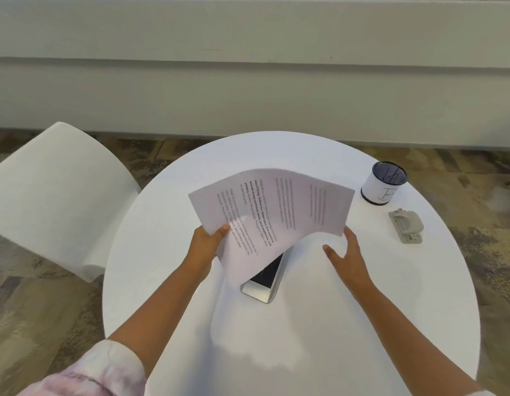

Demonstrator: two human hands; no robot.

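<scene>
round white table stands on patterned floor, and a silver device lies flat on it. above this device the printed sheets hang curved in the air, covering its far end. left of the device, the left hand pinches the sheets' corner, thumb on top. right of it, the right hand spreads its fingers wide, holding nothing. pen cup and hole punch stand further right.

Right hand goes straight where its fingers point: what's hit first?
Likely the printed sheet: the open right hand aims at its near right corner, nearly touching. Depth is unclear; it may slip under the lifted corner instead.
</scene>
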